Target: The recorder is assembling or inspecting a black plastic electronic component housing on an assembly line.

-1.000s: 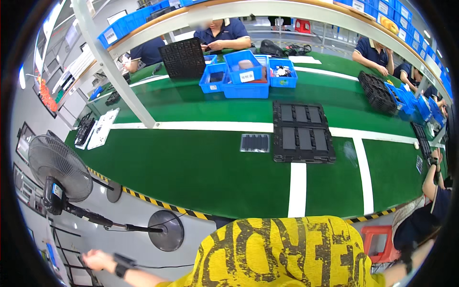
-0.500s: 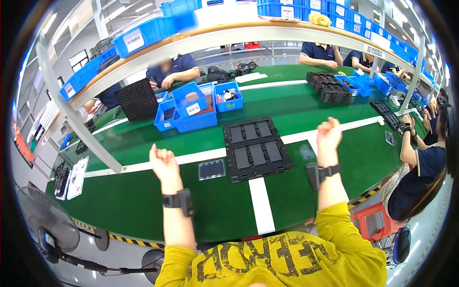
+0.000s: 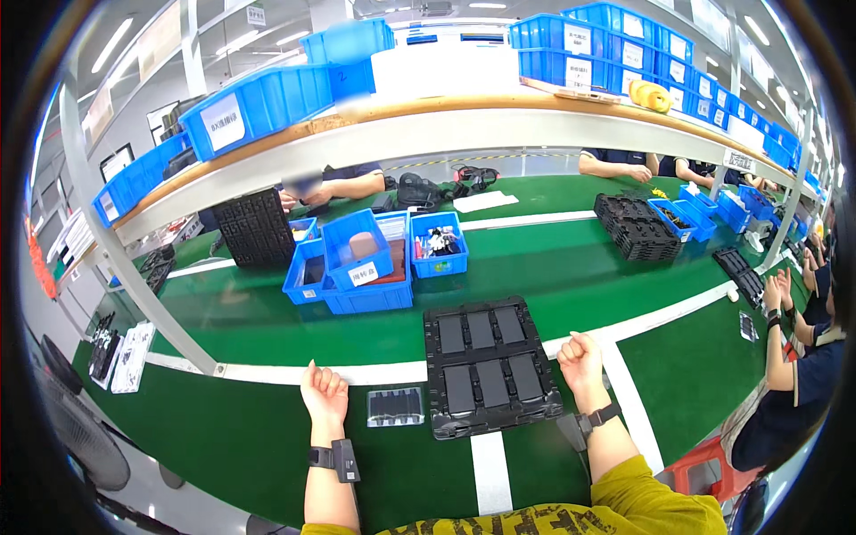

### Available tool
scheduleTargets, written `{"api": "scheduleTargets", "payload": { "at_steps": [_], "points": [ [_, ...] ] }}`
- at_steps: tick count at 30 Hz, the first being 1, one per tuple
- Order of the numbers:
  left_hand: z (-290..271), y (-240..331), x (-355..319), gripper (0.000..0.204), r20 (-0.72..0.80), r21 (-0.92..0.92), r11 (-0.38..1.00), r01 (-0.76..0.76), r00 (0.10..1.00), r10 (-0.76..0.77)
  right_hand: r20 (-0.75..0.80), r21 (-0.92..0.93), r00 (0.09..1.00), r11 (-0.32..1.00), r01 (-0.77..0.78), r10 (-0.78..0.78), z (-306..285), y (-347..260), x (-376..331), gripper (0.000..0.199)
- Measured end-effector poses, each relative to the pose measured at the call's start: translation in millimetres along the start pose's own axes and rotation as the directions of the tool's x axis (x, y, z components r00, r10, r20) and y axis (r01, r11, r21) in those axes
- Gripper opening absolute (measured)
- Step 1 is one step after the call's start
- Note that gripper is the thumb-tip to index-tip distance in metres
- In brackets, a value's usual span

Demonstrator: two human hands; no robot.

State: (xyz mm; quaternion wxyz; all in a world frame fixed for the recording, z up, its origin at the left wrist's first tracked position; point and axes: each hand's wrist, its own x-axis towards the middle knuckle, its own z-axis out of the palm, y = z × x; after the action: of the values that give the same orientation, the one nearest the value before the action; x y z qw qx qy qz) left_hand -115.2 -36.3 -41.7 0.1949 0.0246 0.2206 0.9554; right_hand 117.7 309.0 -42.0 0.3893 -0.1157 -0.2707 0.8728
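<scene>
while both fists hover curled and empty, left hand (image 3: 325, 392) sits by the small tray (image 3: 395, 406), right hand (image 3: 580, 359) beside the black tray (image 3: 489, 367); all 6 slots look filled, nothing gripped yet.

This is a factory work line, with a long green tabletop (image 3: 267, 446), blue bins (image 3: 357, 259) on it, more on the far shelf (image 3: 464, 111), and workers (image 3: 802, 392) at the right.
</scene>
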Motion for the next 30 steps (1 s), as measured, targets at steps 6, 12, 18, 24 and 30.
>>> {"api": "scheduleTargets", "payload": {
  "at_steps": [6,12,18,24,30],
  "points": [
    [-2.0,-2.1,6.2,0.043,-0.067,0.019,1.0,-0.007,0.998,0.009,-0.01,-0.116,0.998,0.991,-0.062,0.061,-2.5,1.7,8.8,0.032],
    [-0.1,-10.8,7.7,0.044,0.005,0.202,0.979,-0.035,0.999,0.035,0.037,-0.244,0.999,0.97,-0.014,0.024,4.7,4.5,7.3,0.033],
    [13.1,-17.9,0.1,0.036,-0.042,0.328,0.876,-0.354,0.921,0.388,0.081,-0.241,0.992,0.964,0.116,-0.099,2.2,1.5,9.5,0.034],
    [75.0,-86.3,-48.1,0.037,0.122,0.143,0.977,-0.158,0.982,0.141,-0.051,-0.308,0.987,0.943,0.128,-0.151,10.6,17.4,-7.8,0.035],
    [60.7,-109.1,-67.2,0.034,0.337,0.421,0.902,-0.098,0.94,-0.055,0.037,-0.353,0.996,0.931,0.089,-0.082,2.1,8.0,-8.2,0.035]
  ]
}}
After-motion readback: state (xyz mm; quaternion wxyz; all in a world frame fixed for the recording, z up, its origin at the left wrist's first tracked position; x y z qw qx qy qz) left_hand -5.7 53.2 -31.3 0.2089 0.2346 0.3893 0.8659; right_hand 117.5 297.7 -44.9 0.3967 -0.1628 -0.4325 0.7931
